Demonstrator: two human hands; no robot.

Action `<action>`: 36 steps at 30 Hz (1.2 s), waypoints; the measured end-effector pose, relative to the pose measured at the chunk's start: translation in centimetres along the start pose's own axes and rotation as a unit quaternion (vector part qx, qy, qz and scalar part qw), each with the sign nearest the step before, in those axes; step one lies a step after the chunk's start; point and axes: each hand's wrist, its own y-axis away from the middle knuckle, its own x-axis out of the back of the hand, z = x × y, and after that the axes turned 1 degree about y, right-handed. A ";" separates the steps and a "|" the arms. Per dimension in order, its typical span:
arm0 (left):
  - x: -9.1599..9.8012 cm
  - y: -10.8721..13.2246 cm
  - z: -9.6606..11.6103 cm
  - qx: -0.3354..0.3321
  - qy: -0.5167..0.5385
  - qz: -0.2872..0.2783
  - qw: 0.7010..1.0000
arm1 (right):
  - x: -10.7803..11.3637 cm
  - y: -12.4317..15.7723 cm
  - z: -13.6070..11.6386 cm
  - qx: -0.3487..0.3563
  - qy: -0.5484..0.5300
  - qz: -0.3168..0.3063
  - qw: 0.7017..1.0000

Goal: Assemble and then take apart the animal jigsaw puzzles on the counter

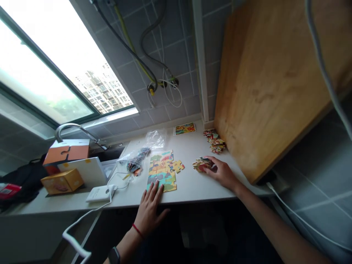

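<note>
A partly assembled jigsaw puzzle point(161, 170) lies on the white counter, with a yellow piece point(178, 166) jutting from its right side. The outstretched fingers of my left hand point(150, 205) rest flat on the puzzle's near left corner. To the right, my right hand point(221, 173) has its thumb and fingers curled around the right side of a small heap of puzzle pieces point(198, 164); which pieces it grips is partly hidden. Farther back is a second pile of pieces point(215, 141). A colourful picture card point(185, 128) lies near the wall.
Left of the puzzle lies a clear plastic bag point(137, 159) with more pieces inside. A white power adapter point(101, 193) with a cable, a yellow box point(62, 181) and an orange box point(66, 154) stand near the sink tap point(79, 128). A wooden panel point(275, 80) bounds the right.
</note>
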 end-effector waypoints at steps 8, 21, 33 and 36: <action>0.9 1.1 2.4 0.046 0.049 -0.004 0.998 | -0.4 0.3 0.8 -0.003 0.033 0.039 0.999; 2.3 -8.3 2.3 0.094 0.368 0.147 0.913 | -0.4 -0.4 1.8 0.009 0.145 0.037 0.989; -0.6 -16.1 1.7 0.053 0.350 0.053 0.934 | -0.8 -0.2 0.8 -0.051 0.266 0.035 0.962; -0.5 -15.7 1.5 0.042 0.402 0.054 0.913 | -0.7 -0.2 1.1 -0.046 0.284 0.041 0.957</action>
